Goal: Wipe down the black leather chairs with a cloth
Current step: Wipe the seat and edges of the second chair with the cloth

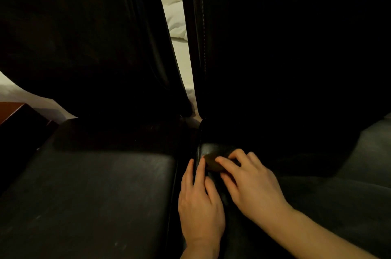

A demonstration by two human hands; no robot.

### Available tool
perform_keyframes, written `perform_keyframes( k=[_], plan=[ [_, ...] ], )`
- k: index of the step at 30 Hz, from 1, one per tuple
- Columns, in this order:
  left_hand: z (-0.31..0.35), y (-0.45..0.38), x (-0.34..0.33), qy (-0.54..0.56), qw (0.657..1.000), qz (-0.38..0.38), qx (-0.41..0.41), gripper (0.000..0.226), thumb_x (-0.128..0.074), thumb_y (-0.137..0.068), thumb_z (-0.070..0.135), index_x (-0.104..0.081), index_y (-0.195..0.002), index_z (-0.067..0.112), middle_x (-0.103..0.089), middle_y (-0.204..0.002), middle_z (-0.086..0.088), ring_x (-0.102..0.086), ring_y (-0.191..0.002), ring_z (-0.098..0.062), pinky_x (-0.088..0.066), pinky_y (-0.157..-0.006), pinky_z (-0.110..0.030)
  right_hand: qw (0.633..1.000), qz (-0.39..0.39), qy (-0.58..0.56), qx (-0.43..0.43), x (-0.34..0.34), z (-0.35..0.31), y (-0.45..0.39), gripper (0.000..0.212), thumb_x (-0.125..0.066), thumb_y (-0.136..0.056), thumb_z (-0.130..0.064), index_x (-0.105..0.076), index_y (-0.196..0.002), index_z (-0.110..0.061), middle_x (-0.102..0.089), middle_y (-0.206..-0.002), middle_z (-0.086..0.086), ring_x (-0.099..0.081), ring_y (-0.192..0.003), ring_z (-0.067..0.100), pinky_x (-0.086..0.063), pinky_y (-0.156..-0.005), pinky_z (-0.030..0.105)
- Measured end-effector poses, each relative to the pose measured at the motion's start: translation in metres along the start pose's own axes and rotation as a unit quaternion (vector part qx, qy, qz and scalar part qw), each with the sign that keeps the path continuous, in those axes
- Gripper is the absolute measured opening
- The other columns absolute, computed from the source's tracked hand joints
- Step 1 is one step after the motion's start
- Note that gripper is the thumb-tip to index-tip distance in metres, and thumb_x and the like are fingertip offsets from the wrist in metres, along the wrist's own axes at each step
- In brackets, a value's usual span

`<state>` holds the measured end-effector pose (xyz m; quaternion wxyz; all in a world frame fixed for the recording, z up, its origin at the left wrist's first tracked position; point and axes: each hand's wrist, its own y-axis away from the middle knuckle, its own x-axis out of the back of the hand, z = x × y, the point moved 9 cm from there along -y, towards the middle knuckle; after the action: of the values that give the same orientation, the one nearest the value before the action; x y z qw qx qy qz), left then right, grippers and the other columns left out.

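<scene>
Down low, both hands rest on the left edge of the right chair's seat [317, 205], just beside the narrow gap that parts it from the left chair's seat [95, 191]. The left hand [200, 201] lies flat with its fingers straight and close together, pointing away from the person along the seat's edge seam; it grips nothing. The right hand [248, 182] sits just to the right of it, fingers bent down over a small dark wad, apparently the cloth [212, 163], which shows between the two hands' fingertips and is pressed against the leather. Whether the right hand's fingers curl round the wad or only press on it is hard to tell in the dim light. Beyond the hands rise the two chair backs, the left one [84, 36] and the right one [285, 47], with pale bedding [174, 15] showing through the slit between them. Far left of the hands, a reddish wooden corner [14, 110] juts in.
</scene>
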<state>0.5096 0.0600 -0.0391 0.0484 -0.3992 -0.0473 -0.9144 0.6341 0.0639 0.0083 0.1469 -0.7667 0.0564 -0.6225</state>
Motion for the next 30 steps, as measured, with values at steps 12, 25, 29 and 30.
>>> perform_keyframes(
  k=[12, 25, 29, 30],
  plan=[
    [0.006, 0.000, 0.001, 0.005, 1.000, 0.008, 0.009, 0.053, -0.019, -0.096, 0.045, -0.025, -0.145, 0.063, -0.013, -0.159, 0.031, -0.018, -0.147, 0.003, -0.027, -0.119, -0.031, 0.983, -0.015, 0.054, -0.176, -0.011, 0.095, -0.091, 0.043, -0.047, -0.097, -0.038, -0.045, -0.139, -0.026, -0.047, -0.129, 0.009, -0.050, -0.112, 0.030, -0.046, -0.084, 0.038],
    [0.002, -0.007, 0.003, 0.004, 1.000, 0.017, -0.005, 0.048, -0.031, -0.101, 0.039, -0.033, -0.144, 0.061, -0.018, -0.159, 0.032, -0.022, -0.146, 0.005, -0.030, -0.119, -0.028, 0.998, -0.053, -0.014, -0.043, -0.043, 0.006, -0.144, 0.037, -0.045, -0.098, -0.030, -0.050, -0.134, -0.035, -0.058, -0.126, -0.004, -0.044, -0.114, 0.027, -0.043, -0.083, 0.032],
    [0.005, -0.004, 0.006, 0.012, 1.000, 0.027, 0.006, 0.050, -0.026, -0.096, 0.044, -0.035, -0.142, 0.062, -0.022, -0.158, 0.032, -0.024, -0.145, 0.004, -0.031, -0.118, -0.030, 0.993, -0.015, 0.010, -0.120, -0.015, 0.074, -0.118, 0.038, -0.043, -0.098, -0.033, -0.051, -0.135, -0.036, -0.060, -0.128, -0.006, -0.049, -0.110, 0.026, -0.044, -0.084, 0.033],
    [0.005, -0.003, 0.007, 0.013, 1.000, 0.026, 0.008, 0.052, -0.024, -0.095, 0.045, -0.034, -0.142, 0.062, -0.020, -0.158, 0.032, -0.023, -0.146, 0.004, -0.030, -0.119, -0.030, 0.991, -0.005, 0.021, -0.130, -0.009, 0.089, -0.110, 0.038, -0.043, -0.098, -0.033, -0.052, -0.135, -0.035, -0.061, -0.127, -0.005, -0.051, -0.108, 0.027, -0.045, -0.084, 0.034]
  ],
)
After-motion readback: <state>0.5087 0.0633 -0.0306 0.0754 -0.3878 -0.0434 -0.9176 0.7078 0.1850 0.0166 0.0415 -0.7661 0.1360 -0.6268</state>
